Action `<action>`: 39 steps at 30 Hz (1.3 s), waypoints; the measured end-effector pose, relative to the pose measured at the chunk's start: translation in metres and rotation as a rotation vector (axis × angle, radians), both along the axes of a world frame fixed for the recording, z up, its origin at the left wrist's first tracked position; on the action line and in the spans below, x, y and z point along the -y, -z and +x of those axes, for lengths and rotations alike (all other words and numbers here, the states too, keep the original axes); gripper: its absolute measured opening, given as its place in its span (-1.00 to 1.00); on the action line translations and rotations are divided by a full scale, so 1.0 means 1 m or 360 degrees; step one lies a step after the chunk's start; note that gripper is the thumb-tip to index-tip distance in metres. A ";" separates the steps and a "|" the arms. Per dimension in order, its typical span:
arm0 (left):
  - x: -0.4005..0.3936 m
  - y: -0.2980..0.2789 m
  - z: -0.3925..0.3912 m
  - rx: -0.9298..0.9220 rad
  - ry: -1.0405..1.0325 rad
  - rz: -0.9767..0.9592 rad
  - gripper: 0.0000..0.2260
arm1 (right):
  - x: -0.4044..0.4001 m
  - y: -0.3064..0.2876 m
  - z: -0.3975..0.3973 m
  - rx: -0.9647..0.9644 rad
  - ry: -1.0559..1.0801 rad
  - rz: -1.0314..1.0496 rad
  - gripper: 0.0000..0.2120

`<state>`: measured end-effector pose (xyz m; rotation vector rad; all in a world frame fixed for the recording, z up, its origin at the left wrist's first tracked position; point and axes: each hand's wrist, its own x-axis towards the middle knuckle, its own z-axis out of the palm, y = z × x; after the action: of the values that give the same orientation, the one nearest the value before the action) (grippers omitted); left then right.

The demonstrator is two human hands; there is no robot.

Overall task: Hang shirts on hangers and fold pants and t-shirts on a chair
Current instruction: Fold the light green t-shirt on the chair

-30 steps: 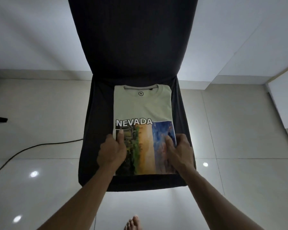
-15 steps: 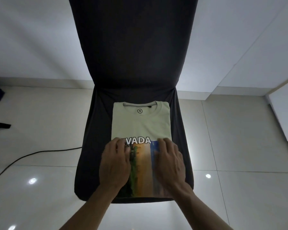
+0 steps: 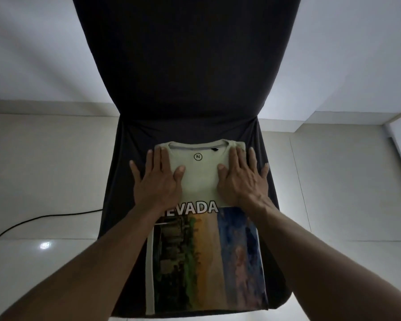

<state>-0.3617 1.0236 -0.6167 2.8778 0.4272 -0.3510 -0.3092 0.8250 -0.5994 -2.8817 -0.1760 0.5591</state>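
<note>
A pale green t-shirt (image 3: 200, 179), folded into a rectangle, lies flat on the seat of a dark-covered chair (image 3: 123, 163). Its front shows the word NEVADA and a colourful landscape print. My left hand (image 3: 156, 179) lies flat with straight, spread fingers on the shirt's upper left part, near the collar. On the upper right part my right hand (image 3: 243, 179) rests the same way, fingers straight. Both thumbs point inward toward the collar label.
The chair's tall dark backrest (image 3: 185, 56) rises straight ahead. Glossy pale floor tiles (image 3: 333, 193) surround the chair. A black cable (image 3: 44, 218) runs across the floor at left. A white wall (image 3: 33, 47) stands behind.
Both hands slid up the shirt from the printed lower part to the shoulders by the collar. The camera moved closer to the chair.
</note>
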 end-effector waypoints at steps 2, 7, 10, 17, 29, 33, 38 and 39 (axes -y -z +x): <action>-0.006 0.007 0.009 0.0006 -0.0008 0.0007 -0.35 | 0.000 0.007 0.009 -0.0010 0.0029 -0.0034 -0.31; -0.010 0.007 0.002 0.0044 -0.0110 -0.0026 -0.36 | 0.005 0.011 0.002 0.0013 0.0266 -0.0026 -0.28; 0.005 -0.004 -0.024 0.0251 -0.0143 0.0053 -0.37 | 0.008 0.005 -0.030 0.0222 0.0259 0.0036 -0.33; 0.046 0.003 -0.149 0.0261 0.0147 -0.0020 -0.41 | 0.025 0.035 -0.182 0.0369 -0.0033 0.0081 -0.36; 0.050 -0.038 -0.127 -0.0017 -0.0969 -0.0330 -0.43 | 0.016 -0.022 -0.140 0.0061 0.0928 0.0507 -0.53; 0.036 -0.041 -0.086 -0.0156 -0.1407 -0.1123 -0.40 | 0.013 -0.038 -0.107 -0.0325 0.1203 0.0709 -0.70; 0.024 -0.045 -0.090 0.0012 -0.1017 -0.1201 -0.66 | 0.024 -0.039 -0.098 -0.0342 0.0989 0.0943 -0.66; 0.020 -0.045 -0.091 0.0079 -0.0968 -0.1276 -0.66 | 0.025 -0.038 -0.097 -0.0373 0.1006 0.1051 -0.62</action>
<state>-0.4523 1.0032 -0.5713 1.8707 0.8763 -0.2557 -0.4058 0.8001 -0.5609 -2.0479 0.4793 0.5626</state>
